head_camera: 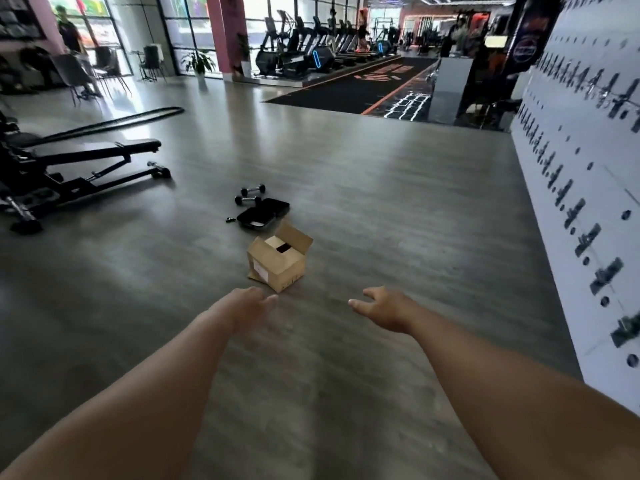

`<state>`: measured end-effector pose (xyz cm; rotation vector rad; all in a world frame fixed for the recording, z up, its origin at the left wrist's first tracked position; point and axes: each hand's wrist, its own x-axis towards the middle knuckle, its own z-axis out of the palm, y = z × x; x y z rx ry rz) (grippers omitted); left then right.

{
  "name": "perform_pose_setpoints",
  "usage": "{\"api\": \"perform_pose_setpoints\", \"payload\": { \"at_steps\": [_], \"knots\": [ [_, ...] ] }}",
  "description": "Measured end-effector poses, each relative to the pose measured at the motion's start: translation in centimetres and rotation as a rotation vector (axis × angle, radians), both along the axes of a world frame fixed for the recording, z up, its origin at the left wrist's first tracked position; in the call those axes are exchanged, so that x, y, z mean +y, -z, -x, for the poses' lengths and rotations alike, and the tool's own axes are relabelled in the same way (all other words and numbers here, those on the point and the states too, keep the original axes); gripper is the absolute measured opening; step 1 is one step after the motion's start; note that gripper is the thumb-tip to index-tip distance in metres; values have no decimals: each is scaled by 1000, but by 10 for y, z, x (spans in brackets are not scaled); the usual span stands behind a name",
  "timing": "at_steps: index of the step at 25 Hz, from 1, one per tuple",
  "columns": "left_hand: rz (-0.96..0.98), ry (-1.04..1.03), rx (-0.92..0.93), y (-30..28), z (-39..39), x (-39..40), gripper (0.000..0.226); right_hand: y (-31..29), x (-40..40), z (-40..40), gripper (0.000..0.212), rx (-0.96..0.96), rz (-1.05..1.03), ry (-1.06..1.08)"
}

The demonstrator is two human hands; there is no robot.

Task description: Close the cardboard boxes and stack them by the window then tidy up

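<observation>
Reaching forward, we judge the closing step is only starting: our left hand (247, 304), fingers loose and holding nothing, hovers just short of the cardboard box (277, 259), matte brown and cube-like, flaps raised, on the smooth grey floor (398, 209). Our right hand (379, 305), likewise empty and relaxed, hovers beside it. Next, fold those flaps flat.

This is a commercial gym: a row of treadmills (332, 39) and cardio machines lines the far windows beside a black sprint track (363, 84), an adjustable weight bench (86, 157) stands at the left, and two dumbbells (250, 195) lie on the grey floor (398, 202).
</observation>
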<state>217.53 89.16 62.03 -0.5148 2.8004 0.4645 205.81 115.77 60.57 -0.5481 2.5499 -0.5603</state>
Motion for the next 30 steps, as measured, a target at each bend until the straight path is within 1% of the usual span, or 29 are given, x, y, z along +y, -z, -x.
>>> {"api": "perform_pose_setpoints", "payload": {
  "at_steps": [5, 9, 12, 16, 20, 22, 24, 27, 30],
  "knots": [
    [-98, -1, -11, -2, 143, -29, 51, 1, -36, 138, 85, -15, -43, -14],
    [-112, -56, -48, 15, 246, -63, 52, 18, -72, 256, 89, -21, -62, -60],
    [-76, -105, -99, 35, 320, -98, 52, 37, -106, 349, 89, -27, -50, -113],
    [-15, -142, -135, 44, 396, -132, 49, 46, -154, 444, 86, -59, -47, -178],
    [-24, -208, -139, 54, 461, -172, 39, 60, -216, 520, 82, -113, -64, -249],
    [-21, -210, -169, 70, 492, -200, 37, 76, -247, 550, 80, -141, -72, -265],
    [-57, -238, -170, 93, 520, -234, 37, 97, -277, 577, 79, -171, -94, -254],
    [-83, -242, -205, 143, 572, -293, 42, 140, -326, 616, 77, -199, -145, -218],
    [-122, -205, -265, 205, 617, -341, 43, 199, -375, 651, 72, -253, -179, -191]
  ]
}}
